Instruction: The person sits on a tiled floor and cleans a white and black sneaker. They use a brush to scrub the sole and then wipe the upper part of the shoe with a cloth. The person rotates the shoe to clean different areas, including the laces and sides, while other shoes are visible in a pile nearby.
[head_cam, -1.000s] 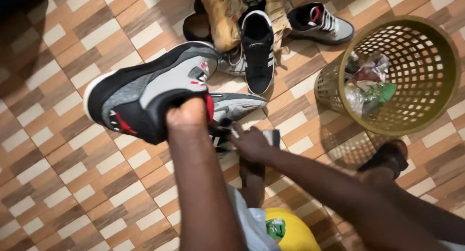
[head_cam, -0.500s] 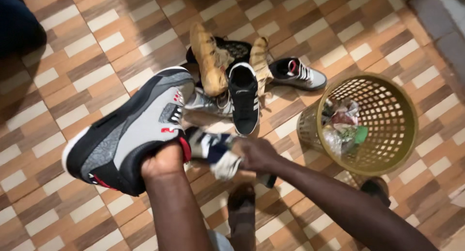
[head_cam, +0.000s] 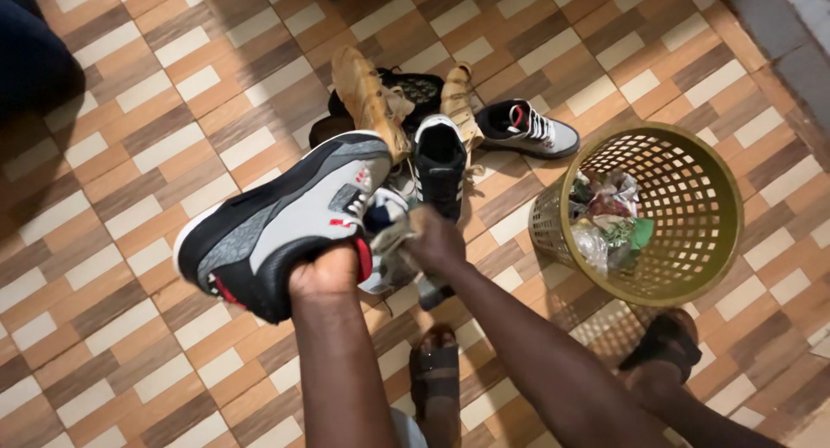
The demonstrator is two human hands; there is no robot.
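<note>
My left hand (head_cam: 327, 273) is pushed into the opening of a grey, black and white high-top sneaker (head_cam: 277, 219) with red trim, holding it up on its side above the tiled floor. My right hand (head_cam: 435, 239) grips a crumpled pale cloth (head_cam: 391, 240) and presses it against the sneaker's tongue side. Behind the hands lies a pile of shoes: a black sneaker with white stripes (head_cam: 438, 164), a grey sneaker with red lining (head_cam: 529, 126), and two tan worn boots (head_cam: 370, 98).
An olive plastic lattice basket (head_cam: 692, 180) holding crumpled wrappers and bags stands at the right. My feet in dark sandals (head_cam: 434, 366) rest on the patterned brown and white tiles. A dark shape sits in the top left corner.
The sneaker has swung up and rightward, closer to the shoe pile. My right hand lifted the cloth from low beside the shoe up to its tongue.
</note>
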